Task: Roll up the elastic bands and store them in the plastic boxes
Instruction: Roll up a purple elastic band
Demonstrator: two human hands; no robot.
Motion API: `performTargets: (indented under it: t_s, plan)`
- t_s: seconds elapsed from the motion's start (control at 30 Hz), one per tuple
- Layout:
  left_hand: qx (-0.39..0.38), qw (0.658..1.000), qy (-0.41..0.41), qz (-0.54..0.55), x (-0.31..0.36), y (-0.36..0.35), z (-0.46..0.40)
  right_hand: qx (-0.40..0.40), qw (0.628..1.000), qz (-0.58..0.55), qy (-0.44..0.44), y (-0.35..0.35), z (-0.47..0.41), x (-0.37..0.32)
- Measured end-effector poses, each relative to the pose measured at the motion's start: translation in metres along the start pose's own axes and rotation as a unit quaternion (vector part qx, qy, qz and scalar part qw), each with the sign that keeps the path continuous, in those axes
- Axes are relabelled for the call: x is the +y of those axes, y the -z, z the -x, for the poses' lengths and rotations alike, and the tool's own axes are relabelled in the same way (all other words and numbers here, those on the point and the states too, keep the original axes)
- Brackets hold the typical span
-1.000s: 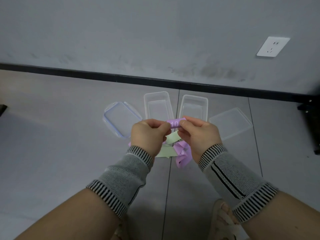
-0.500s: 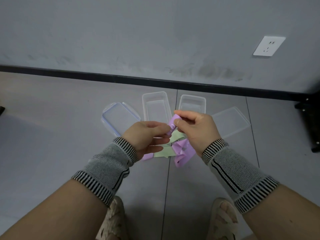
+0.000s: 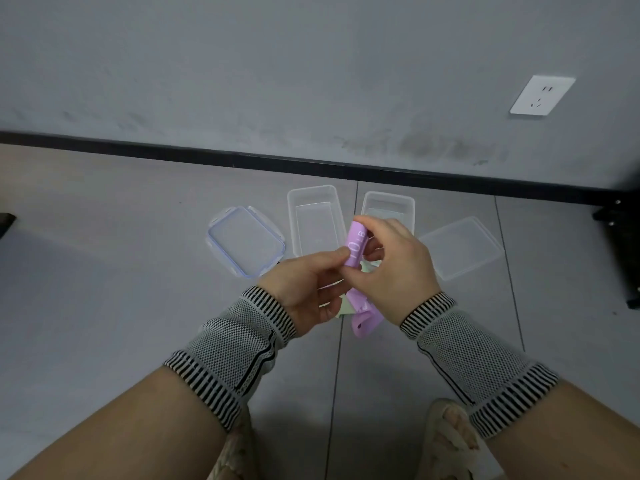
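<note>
Both hands worked the purple band (image 3: pixel 356 245) above the floor (image 3: pixel 104 289), probably held high so its loose tail (image 3: pixel 363 320) could hang free while the coil tightened; the right hand (image 3: pixel 394 268) had its fingers curled round the rolled end, and the left hand (image 3: pixel 308 285) pinched the roll's lower end with thumb and forefinger, likely to stop it unwinding. A pale green band (image 3: pixel 346 308) showed only in slivers beneath the hands. Two open boxes (image 3: pixel 313 202) stood side by side just beyond, seemingly ready for the rolls; a blue-edged lid (image 3: pixel 242 247) lay left of them and a clear lid (image 3: pixel 460 247) right. The floor was grey tile, meeting a grey wall (image 3: pixel 277 81) at a black skirting; a white socket (image 3: pixel 542 95) sat on the wall.
</note>
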State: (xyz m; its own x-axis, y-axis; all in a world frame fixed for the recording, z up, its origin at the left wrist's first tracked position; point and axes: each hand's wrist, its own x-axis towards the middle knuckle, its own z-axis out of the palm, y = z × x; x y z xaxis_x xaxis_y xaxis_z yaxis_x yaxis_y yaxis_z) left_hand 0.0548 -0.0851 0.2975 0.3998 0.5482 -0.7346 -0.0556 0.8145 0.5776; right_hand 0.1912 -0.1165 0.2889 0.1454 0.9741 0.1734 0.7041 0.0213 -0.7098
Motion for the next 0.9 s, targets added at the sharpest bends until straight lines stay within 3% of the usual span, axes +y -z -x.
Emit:
performTargets:
  t_s: [0.23, 0.37, 0.43, 0.5, 0.6, 0.67, 0.9]
  plan:
    - [-0.026, 0.997, -0.067, 0.012, -0.001, -0.006, 0.005, 0.023, 0.999, -0.038, -0.019, 0.003, -0.002, -0.006]
    - [0.023, 0.995, -0.093, -0.010, -0.004, -0.006, 0.007, -0.053, 0.984, -0.142, -0.091, 0.005, 0.002, -0.003]
    - [0.049, 0.994, -0.098, -0.029, -0.003, -0.002, 0.005, -0.094, 0.944, -0.266, -0.169, 0.007, -0.001, 0.001]
    - [0.056, 0.993, -0.096, -0.050, 0.002, 0.002, 0.000, -0.071, 0.892, -0.376, -0.242, 0.005, -0.009, 0.005]
    - [0.056, 0.992, -0.084, -0.074, 0.014, 0.009, -0.020, -0.056, 0.835, -0.442, -0.323, -0.003, -0.027, 0.012]
    - [0.066, 0.992, -0.076, -0.076, 0.024, 0.015, -0.041, -0.063, 0.819, -0.452, -0.349, -0.012, -0.043, 0.017]
    - [0.074, 0.993, -0.087, 0.026, 0.058, 0.035, -0.145, -0.008, 0.845, -0.387, -0.368, -0.068, -0.124, 0.074]
